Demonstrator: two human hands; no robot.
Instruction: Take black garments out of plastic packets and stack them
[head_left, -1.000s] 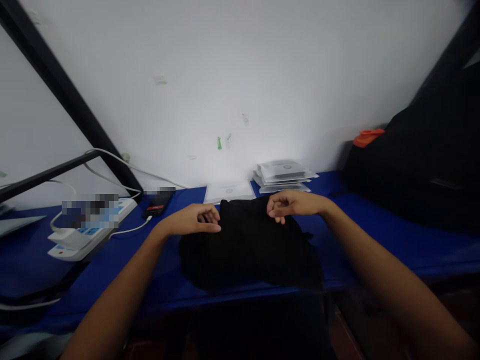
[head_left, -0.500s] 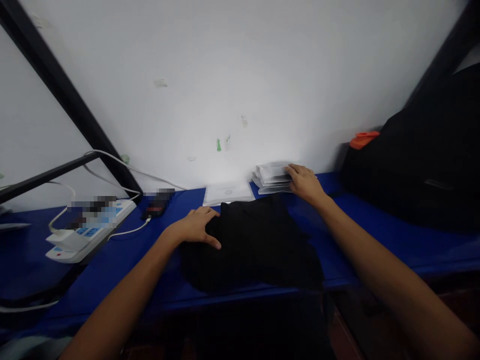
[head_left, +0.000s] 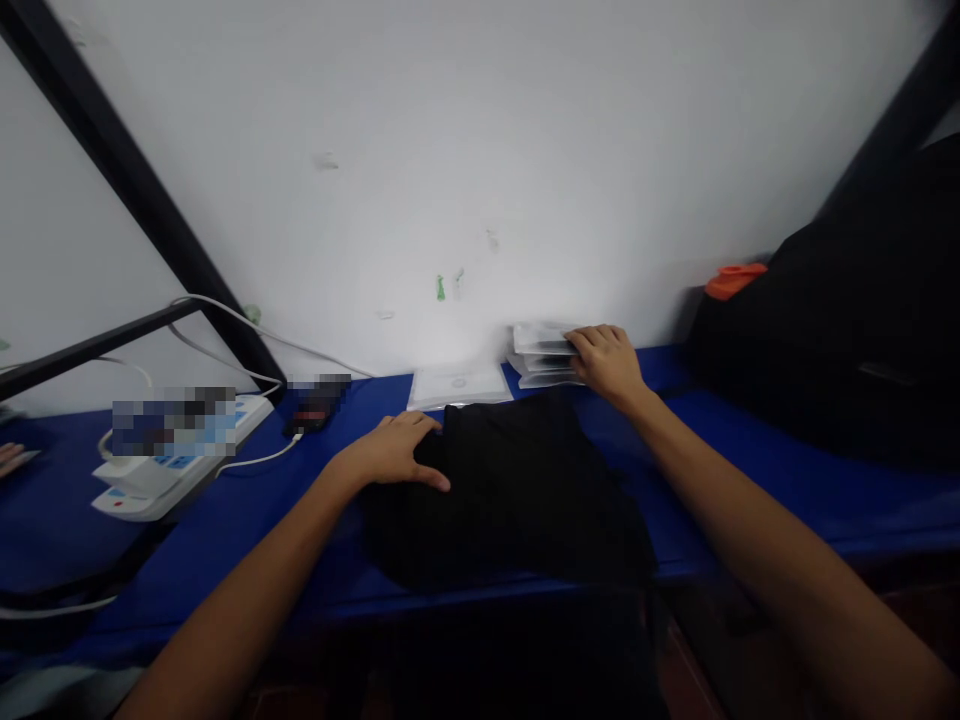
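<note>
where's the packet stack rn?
Head view, right of centre: the packet stack sits against the wall at the back of the blue table, under the right hand, behind the black cloth.

Single head-worn view, facing forward and down, near the blue table (head_left: 750,470), white wall (head_left: 480,150) behind

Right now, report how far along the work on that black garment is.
Done: the black garment lies folded into a compact bundle on the blue table. In hand: the left hand rests flat on its corner, and the right hand is on the stack of clear packets by the wall. Left: no packet is lifted clear of the stack yet, and the garment is unbagged.
</note>
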